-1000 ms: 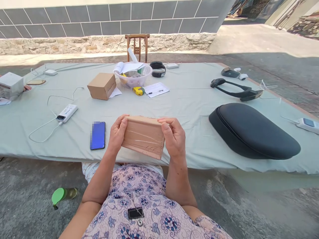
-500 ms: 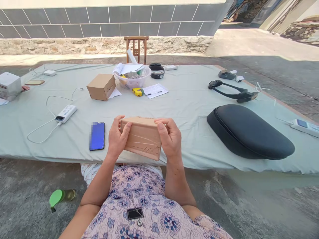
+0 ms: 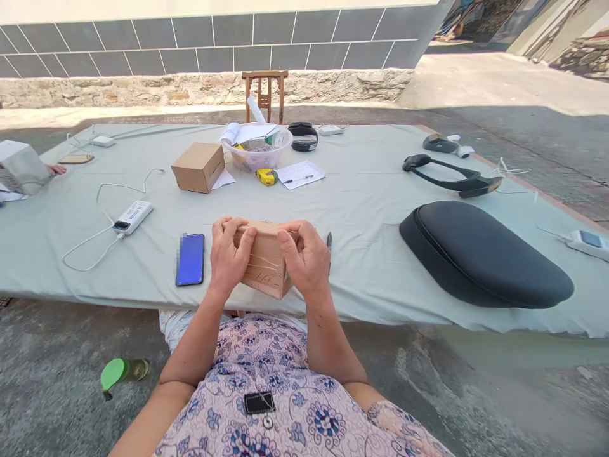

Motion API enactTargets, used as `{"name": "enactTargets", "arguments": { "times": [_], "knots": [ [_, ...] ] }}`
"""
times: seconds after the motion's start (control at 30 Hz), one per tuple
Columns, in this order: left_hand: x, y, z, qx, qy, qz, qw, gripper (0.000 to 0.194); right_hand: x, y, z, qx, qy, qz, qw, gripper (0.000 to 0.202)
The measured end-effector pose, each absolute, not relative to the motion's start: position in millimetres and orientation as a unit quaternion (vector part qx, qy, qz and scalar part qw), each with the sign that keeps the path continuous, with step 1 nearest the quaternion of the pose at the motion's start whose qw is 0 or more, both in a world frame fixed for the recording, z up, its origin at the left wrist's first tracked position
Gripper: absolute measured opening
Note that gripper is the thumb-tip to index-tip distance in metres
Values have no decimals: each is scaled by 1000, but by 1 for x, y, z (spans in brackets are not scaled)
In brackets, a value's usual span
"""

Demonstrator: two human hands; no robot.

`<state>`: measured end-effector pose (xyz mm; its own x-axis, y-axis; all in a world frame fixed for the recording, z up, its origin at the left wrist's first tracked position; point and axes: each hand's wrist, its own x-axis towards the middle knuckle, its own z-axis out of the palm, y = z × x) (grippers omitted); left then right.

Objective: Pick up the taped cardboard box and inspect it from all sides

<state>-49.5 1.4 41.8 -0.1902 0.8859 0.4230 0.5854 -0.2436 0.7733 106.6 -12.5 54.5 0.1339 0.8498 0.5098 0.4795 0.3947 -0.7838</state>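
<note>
Both of my hands grip a brown cardboard box [image 3: 264,261] at the near edge of the table. My left hand [image 3: 231,254] is closed round its left end, thumb on the near face and fingers over the top. Round the right end wraps my right hand [image 3: 304,257], its thumb near the top edge. Creased clear tape shows on the near face. To the left lies a phone [image 3: 189,259] with a blue screen. A dark pen [image 3: 329,244] lies just beyond my right hand, partly hidden by it.
Across the cloth-covered table [image 3: 361,184] stand another cardboard box [image 3: 198,167], a plastic basin [image 3: 259,157], a tape measure [image 3: 266,177] and a paper [image 3: 301,174]. A power bank [image 3: 132,217] lies left, a black case [image 3: 485,255] right. Another person's hand [image 3: 56,169] touches a white box [image 3: 21,166].
The box has turned so that its right end comes nearer my left hand. My right hand has moved left with it, uncovering the pen. The view has shifted slightly.
</note>
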Motion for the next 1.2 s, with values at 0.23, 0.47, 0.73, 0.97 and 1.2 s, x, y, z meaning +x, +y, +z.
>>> {"name": "enactTargets", "arguments": {
  "times": [0.23, 0.47, 0.73, 0.97, 1.2],
  "knots": [
    [-40, -18, 49, 671, 588, 444, 86, 71, 102, 2, 72, -551, -628, 171, 523, 39],
    [-32, -27, 50, 687, 572, 433, 115, 84, 117, 11, 67, -518, -627, 266, 517, 42],
    [-43, -27, 48, 692, 562, 435, 128, 80, 159, 39, 20, -620, -565, 242, 487, 54],
    [-54, -24, 47, 689, 551, 441, 166, 79, 175, 61, -22, -592, -451, 399, 535, 65],
    [-66, -15, 39, 680, 515, 478, 208, 62, 167, 57, -22, -532, -421, 473, 562, 64]
  ]
}}
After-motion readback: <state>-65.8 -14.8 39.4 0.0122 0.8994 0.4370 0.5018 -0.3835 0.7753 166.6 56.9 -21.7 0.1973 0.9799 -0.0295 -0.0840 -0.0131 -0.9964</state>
